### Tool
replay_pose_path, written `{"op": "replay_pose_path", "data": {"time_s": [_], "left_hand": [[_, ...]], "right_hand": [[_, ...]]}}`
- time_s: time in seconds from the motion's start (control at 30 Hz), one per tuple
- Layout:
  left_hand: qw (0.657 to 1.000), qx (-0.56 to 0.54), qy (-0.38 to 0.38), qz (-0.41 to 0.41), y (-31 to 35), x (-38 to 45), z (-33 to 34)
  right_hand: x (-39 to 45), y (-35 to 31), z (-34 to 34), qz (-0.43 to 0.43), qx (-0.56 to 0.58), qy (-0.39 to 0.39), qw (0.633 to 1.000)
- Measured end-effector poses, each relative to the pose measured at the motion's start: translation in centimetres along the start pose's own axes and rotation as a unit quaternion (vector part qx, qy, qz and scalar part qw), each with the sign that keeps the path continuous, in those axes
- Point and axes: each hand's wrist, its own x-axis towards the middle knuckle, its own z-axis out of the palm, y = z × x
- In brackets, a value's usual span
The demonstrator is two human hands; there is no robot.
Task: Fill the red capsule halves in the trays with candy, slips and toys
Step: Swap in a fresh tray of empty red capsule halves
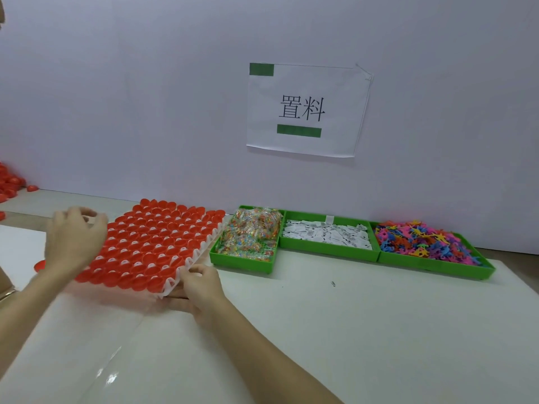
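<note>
Both forearms are bare, with no sleeves reaching the wrists. A thin gold-coloured bangle [7,294] circles the left wrist, just behind the left hand [73,240]. The right hand [201,290] wears nothing visible.

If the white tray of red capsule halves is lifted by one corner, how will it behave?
The white tray looks thin, so it would probably flex. The red capsule halves only sit in it and may spill if it tilts. It seems light: the right hand grips only its near corner.

Three green bins [243,265] – one white tray [189,262] of red capsule halves [151,243] – two hands, one wall sign [306,109].
</note>
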Motion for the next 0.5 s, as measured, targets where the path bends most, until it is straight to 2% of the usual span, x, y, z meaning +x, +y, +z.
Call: {"op": "replay_pose_path", "data": {"time_s": [0.1, 0.2, 0.37, 0.5], "left_hand": [[0.984, 0.103, -0.115, -0.093, -2.1, 4.8, 0.4], [0.965, 0.049, -0.21, -0.146, -3.2, 6.0, 1.0], [0.955, -0.039, -0.236, -0.175, -3.7, 6.3, 1.5], [0.952, -0.061, -0.235, -0.186, -4.2, 6.5, 1.5]], "right_hand": [[0.6, 0.3, -0.3, -0.002, -0.023, 0.001, 1.0], [1.4, 0.4, -0.6, -0.002, -0.047, 0.004, 0.999], [2.3, 0.6, -0.9, -0.028, -0.06, 0.001, 0.998], [2.3, 0.4, -0.8, -0.041, -0.052, -0.009, 0.998]]}}
